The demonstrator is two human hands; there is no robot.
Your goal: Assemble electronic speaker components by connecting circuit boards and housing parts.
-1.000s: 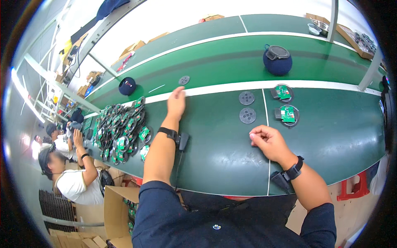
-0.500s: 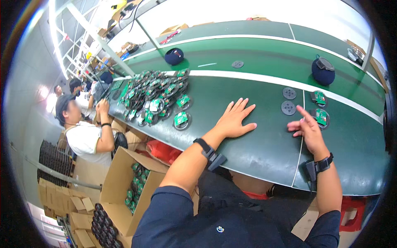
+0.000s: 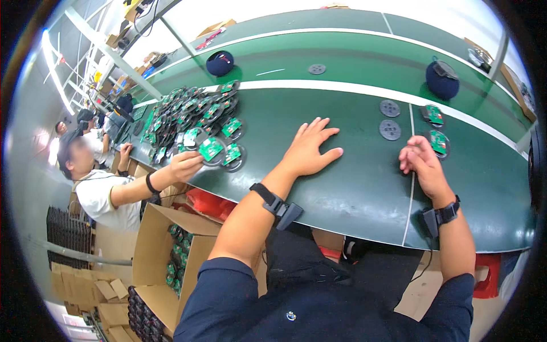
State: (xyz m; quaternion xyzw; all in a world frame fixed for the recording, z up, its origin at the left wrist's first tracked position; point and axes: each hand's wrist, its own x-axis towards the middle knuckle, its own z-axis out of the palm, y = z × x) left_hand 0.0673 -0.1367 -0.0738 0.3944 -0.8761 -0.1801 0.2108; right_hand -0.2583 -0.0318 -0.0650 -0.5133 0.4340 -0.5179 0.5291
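My left hand (image 3: 310,149) lies flat on the dark green bench (image 3: 336,194), fingers spread and holding nothing. My right hand (image 3: 424,165) is raised over the bench with its fingers loosely bent and nothing visible in them. Just beyond it is a black round piece with a green circuit board (image 3: 439,143), partly overlapped by my fingertips. A second round piece with a board (image 3: 434,115) lies behind that one. To their left, two flat dark grey discs with holes, the nearer disc (image 3: 390,130) and the farther disc (image 3: 390,108), lie one behind the other.
A large pile of board pieces (image 3: 191,114) covers the bench at left. There a co-worker's hand (image 3: 185,165) holds a round board piece (image 3: 212,150). Two dark blue rounded cases, left case (image 3: 220,63) and right case (image 3: 442,80), stand beyond the white strip. A cardboard box (image 3: 149,251) stands below.
My right hand's pointing finger has bent in. The co-worker's hand has reached to the pile and taken hold of a board piece. The view has shifted slightly; my left hand stays flat.
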